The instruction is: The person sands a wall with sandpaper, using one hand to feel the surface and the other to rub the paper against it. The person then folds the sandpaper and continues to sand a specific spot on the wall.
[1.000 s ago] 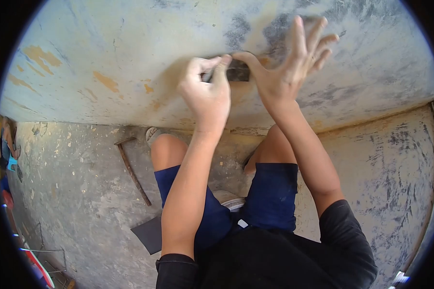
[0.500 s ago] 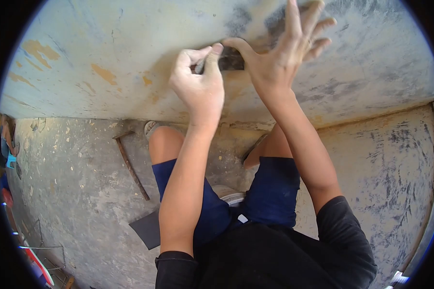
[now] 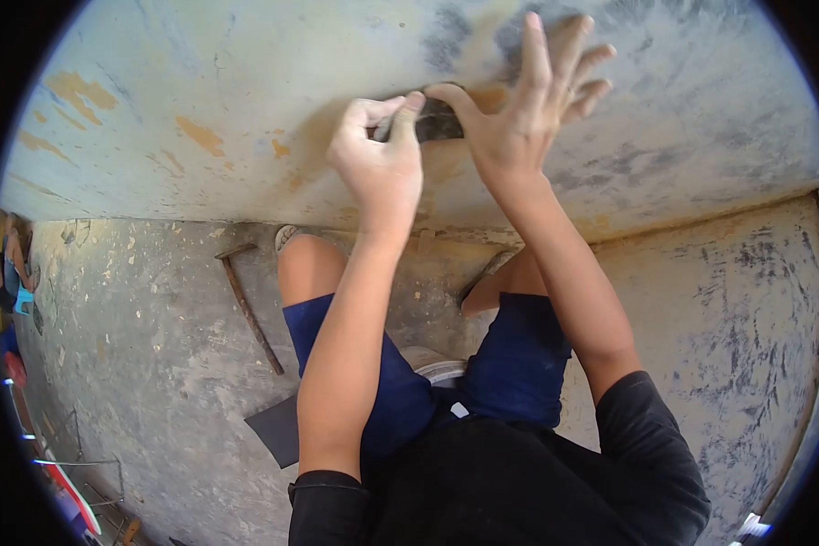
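Observation:
My left hand is closed in a pinch, thumb and fingers gripping the left end of a small dark piece of sandpaper against the pale, patchy surface. The paper's far side is partly hidden by my fingers. At its right end is the thumb of my right hand, bent toward the paper and touching or nearly touching it. The other fingers of that hand are spread, close to the surface. Pale dust coats both hands.
On the rough floor to the left lies a hammer-like tool with a long handle. A dark grey sheet lies near my left thigh. Metal rods and another person are at the far left.
Both hands have shifted slightly down, and the right one also a little left. The dark piece has moved slightly with them; the left hand keeps its pinch.

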A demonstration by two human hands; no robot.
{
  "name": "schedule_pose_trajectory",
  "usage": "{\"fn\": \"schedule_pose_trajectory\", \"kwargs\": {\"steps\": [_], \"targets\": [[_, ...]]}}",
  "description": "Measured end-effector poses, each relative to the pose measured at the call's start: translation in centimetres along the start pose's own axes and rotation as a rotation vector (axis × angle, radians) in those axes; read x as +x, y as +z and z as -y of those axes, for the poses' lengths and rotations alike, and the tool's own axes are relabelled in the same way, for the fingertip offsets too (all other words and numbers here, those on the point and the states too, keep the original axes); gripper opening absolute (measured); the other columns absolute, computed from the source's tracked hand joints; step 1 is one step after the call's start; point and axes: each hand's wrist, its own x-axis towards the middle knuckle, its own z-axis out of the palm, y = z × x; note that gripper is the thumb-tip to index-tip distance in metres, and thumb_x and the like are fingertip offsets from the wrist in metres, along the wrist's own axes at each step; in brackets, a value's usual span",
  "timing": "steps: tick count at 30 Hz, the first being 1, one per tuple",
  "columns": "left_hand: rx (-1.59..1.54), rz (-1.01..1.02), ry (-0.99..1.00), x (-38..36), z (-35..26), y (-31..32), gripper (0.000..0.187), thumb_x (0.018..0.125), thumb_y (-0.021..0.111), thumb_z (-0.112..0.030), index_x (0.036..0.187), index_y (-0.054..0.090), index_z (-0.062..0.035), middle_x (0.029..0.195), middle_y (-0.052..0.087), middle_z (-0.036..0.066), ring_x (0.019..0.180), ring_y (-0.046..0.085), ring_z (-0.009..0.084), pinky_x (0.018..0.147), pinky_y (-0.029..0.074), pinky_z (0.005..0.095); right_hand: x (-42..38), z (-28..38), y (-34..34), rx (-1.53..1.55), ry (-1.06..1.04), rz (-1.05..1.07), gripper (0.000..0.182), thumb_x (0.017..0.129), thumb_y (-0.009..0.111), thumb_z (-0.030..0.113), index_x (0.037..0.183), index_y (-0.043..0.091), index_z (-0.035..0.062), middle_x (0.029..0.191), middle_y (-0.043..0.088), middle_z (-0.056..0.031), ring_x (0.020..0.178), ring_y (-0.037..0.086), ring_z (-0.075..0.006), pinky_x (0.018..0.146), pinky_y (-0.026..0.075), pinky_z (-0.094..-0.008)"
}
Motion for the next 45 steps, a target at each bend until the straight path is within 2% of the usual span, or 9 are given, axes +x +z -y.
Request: {"fn": "schedule_pose_trajectory", "kwargs": {"steps": [8, 14, 26, 27, 30, 31, 34, 39, 45], "targets": [[-0.053, 0.178, -0.031, -2.5, 0.7, 1.8, 0.025, 0.094, 0.086, -0.019, 0.089, 0.074, 0.0017, 0.076, 0.064, -0.003, 0.068, 0.045, 0.0040, 0.062, 0.038, 0.0243, -1.4, -3.1, -1.8, 0.049, -0.023, -0.039, 0.121, 0.061, 0.099, 0.047, 0.162, 0.043, 0.0136, 0.174, 0.017, -0.0320, 0.163, -0.005, -0.0495, 0.123, -0.018, -0.0663], [-0.036, 0.026, -0.050, -0.5, 0.5, -0.1, 0.023, 0.092, 0.086, -0.015, 0.086, 0.072, 0.0028, 0.076, 0.069, 0.001, 0.067, 0.046, 0.0052, 0.060, 0.041, 0.0257, -0.8, -0.5, 0.3, 0.054, 0.006, -0.006, 0.124, 0.059, 0.100, 0.042, 0.164, 0.041, 0.0124, 0.174, 0.014, -0.0324, 0.164, -0.007, -0.0472, 0.124, -0.017, -0.0652], [-0.089, 0.042, 0.006, 0.4, 0.9, 0.1, 0.024, 0.093, 0.086, -0.017, 0.089, 0.072, 0.0034, 0.074, 0.061, -0.004, 0.068, 0.045, 0.0038, 0.061, 0.039, 0.0231, 0.2, -0.1, 0.3, -0.016, -0.007, -0.048, 0.137, 0.059, 0.101, 0.056, 0.167, 0.028, 0.0131, 0.175, 0.008, -0.0313, 0.162, -0.010, -0.0487, 0.125, -0.011, -0.0679], [-0.122, -0.006, 0.013, 0.5, 1.0, -0.1, 0.024, 0.092, 0.087, -0.015, 0.089, 0.072, 0.0031, 0.075, 0.063, -0.004, 0.067, 0.045, 0.0042, 0.060, 0.039, 0.0242, 1.9, 2.7, -1.4, 0.032, 0.145, 0.056, 0.113, 0.070, 0.097, 0.033, 0.163, 0.039, 0.0081, 0.171, 0.018, -0.0376, 0.162, 0.003, -0.0533, 0.127, -0.002, -0.0663], [-0.166, 0.046, -0.046, 0.6, 1.0, -0.3, 0.023, 0.093, 0.086, -0.015, 0.089, 0.072, 0.0033, 0.076, 0.064, -0.003, 0.068, 0.044, 0.0036, 0.060, 0.038, 0.0230, 1.6, 2.3, -1.3, 0.056, 0.129, 0.000, 0.113, 0.070, 0.097, 0.033, 0.164, 0.038, 0.0081, 0.172, 0.019, -0.0363, 0.162, 0.002, -0.0533, 0.126, -0.002, -0.0670], [-0.096, 0.096, -0.056, 0.4, 0.9, -0.5, 0.024, 0.093, 0.086, -0.014, 0.085, 0.070, 0.0025, 0.078, 0.068, 0.001, 0.070, 0.049, 0.0046, 0.062, 0.042, 0.0242, 0.7, 0.7, -0.2, -0.036, 0.039, -0.027, 0.140, 0.057, 0.101, 0.057, 0.168, 0.027, 0.0137, 0.175, 0.009, -0.0304, 0.162, -0.010, -0.0492, 0.126, -0.009, -0.0687], [-0.100, 0.218, -0.026, -1.0, 0.6, 0.9, 0.027, 0.092, 0.087, -0.015, 0.082, 0.069, 0.0023, 0.078, 0.072, 0.005, 0.076, 0.059, 0.0082, 0.068, 0.049, 0.0276, -0.8, -2.5, -1.5, -0.071, -0.017, -0.068, 0.139, 0.058, 0.101, 0.055, 0.167, 0.027, 0.0138, 0.175, 0.010, -0.0304, 0.162, -0.010, -0.0491, 0.126, -0.010, -0.0688], [-0.088, 0.089, 0.011, 0.0, 0.2, 0.5, 0.025, 0.091, 0.087, -0.015, 0.085, 0.071, 0.0027, 0.079, 0.071, 0.004, 0.069, 0.048, 0.0060, 0.064, 0.043, 0.0254, 0.4, -1.6, -0.1, 0.022, 0.004, -0.108, 0.129, 0.059, 0.096, 0.059, 0.164, 0.038, 0.0115, 0.173, 0.015, -0.0335, 0.162, -0.003, -0.0509, 0.126, -0.016, -0.0646], [-0.197, 0.058, 0.045, 0.7, 1.7, 0.8, 0.023, 0.094, 0.086, -0.017, 0.088, 0.072, 0.0016, 0.085, 0.071, 0.001, 0.072, 0.051, 0.0031, 0.064, 0.043, 0.0219, 1.8, 0.7, -2.0, -0.088, 0.160, 0.115, 0.116, 0.068, 0.098, 0.032, 0.164, 0.038, 0.0100, 0.172, 0.019, -0.0351, 0.162, 0.000, -0.0528, 0.126, -0.002, -0.0685]]}}
